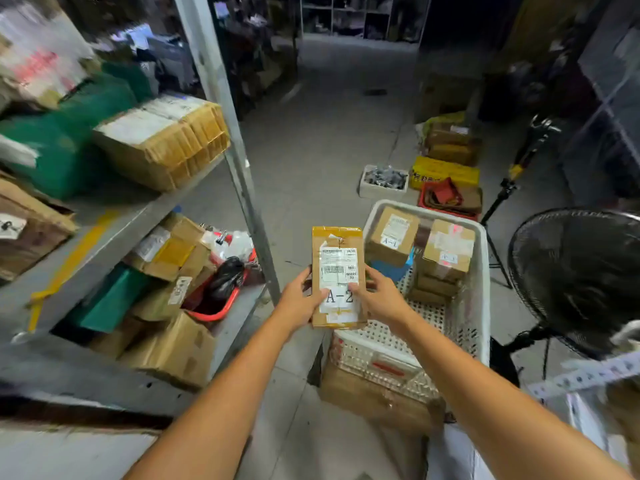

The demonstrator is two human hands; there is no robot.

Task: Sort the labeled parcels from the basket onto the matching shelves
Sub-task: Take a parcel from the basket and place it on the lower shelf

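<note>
Two bare forearms reach forward from the near edge. The left hand [300, 299] and right hand [379, 296] grip opposite long edges of a flat brown cardboard parcel [337, 277], thumbs pressed on its white label marked "A-2". The parcel is held upright over the near left corner of a white perforated plastic basket [483, 289] holding more taped brown boxes [446, 249]. Left stands a grey metal shelf rack [114, 230] stacked with cartons. A black fan [578, 275] sits right.

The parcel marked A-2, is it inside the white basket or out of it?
Out. The A-2 parcel is held up between the left hand and right hand, at the white basket left edge.
</note>
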